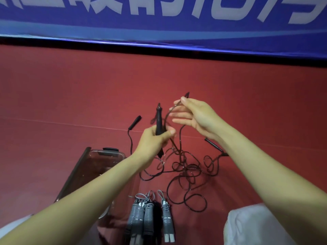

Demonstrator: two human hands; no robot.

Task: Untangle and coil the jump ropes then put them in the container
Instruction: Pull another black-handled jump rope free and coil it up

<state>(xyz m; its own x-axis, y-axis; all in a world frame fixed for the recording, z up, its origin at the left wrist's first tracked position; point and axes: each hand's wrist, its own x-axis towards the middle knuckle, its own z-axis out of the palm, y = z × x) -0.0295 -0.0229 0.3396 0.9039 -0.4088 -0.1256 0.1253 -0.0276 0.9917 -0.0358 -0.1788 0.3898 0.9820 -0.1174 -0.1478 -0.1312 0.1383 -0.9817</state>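
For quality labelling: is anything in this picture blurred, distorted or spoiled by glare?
Head view: motion blur smears the right hand and the black rope it pinches; the left hand, gripping a black handle, is sharper; the banner edge bows from lens distortion; only faint glare on the container rim.

The red floor (70, 94) meets a blue banner (159, 30) at its far edge. On it lie thin black jump ropes (187, 168) in a tangle, a clear plastic container (99, 153) just left of them, and grey coiled rope bundles (150, 214) nearest the person.
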